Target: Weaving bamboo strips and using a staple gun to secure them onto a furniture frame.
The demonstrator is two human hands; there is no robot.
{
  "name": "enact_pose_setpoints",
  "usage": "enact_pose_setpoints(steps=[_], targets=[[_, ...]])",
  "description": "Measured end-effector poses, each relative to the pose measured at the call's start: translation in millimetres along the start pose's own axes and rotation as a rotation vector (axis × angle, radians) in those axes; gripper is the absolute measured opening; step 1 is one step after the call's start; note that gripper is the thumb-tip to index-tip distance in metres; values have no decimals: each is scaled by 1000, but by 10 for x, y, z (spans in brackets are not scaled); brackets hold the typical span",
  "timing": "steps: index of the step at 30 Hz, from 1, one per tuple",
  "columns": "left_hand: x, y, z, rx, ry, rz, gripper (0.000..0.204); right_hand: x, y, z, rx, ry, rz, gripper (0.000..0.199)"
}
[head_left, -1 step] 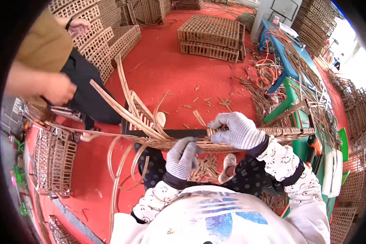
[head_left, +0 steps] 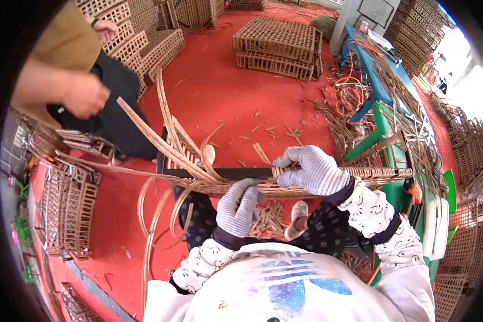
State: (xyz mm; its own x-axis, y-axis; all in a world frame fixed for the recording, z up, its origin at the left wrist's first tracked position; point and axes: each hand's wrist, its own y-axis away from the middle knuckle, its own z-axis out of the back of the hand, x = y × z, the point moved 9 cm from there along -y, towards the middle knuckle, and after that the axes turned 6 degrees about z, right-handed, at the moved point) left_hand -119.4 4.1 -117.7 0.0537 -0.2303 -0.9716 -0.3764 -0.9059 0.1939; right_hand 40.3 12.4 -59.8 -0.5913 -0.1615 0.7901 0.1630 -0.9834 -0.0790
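Woven piece [head_left: 214, 188]: stretches sideways across the middle of the frame, over the lap; task's main thing.
Dark rail [head_left: 241, 173]: runs bare along the top of the weave, left of centre.
Wrapped rim [head_left: 380, 172]: continues right of centre, bound closely in brown strip.
Right hand [head_left: 315, 172]: sits just right of centre, in a striped pale glove; thumb and forefinger narrow around the rim, near the left end of the wrapping.
Left hand [head_left: 236, 208]: lies just below centre, gloved alike, close to the weave's lower side; fingers bent and bunched, tips partly hidden, cannot tell whether gripping a strip.
Loose strips [head_left: 172, 153]: fan upward and leftward from the weave's left part.
Curled strips [head_left: 148, 255]: loop down through the lower left.
Scraps [head_left: 270, 221]: lie heaped below centre, between the feet.
Green stool [head_left: 382, 121]: stands right of centre, strewn with strips.
Orange-handled tool [head_left: 413, 189]: rests at right, near the rim's end.
Co-worker [head_left: 64, 40]: stands upper left, near hand blurred.
Stacked crates [head_left: 276, 40]: sit top centre on red floor [head_left: 220, 86].
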Motion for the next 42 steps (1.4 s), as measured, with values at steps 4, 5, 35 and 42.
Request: enact_pose_setpoints(steps=[4, 5, 35, 42], targets=[[-399, 94, -73, -23, -566, -470, 34, -67, -40, -33, 31, 52, -105, 31], [-430, 119, -101, -50, -665, -574, 37, -99, -42, -44, 49, 40, -146, 31], [502, -433, -418, 240, 51, 29, 40, 10, -36, 9, 19, 90, -32, 26], [608, -502, -333, 250, -106, -96, 48, -22, -39, 18, 68, 166, -133, 29]])
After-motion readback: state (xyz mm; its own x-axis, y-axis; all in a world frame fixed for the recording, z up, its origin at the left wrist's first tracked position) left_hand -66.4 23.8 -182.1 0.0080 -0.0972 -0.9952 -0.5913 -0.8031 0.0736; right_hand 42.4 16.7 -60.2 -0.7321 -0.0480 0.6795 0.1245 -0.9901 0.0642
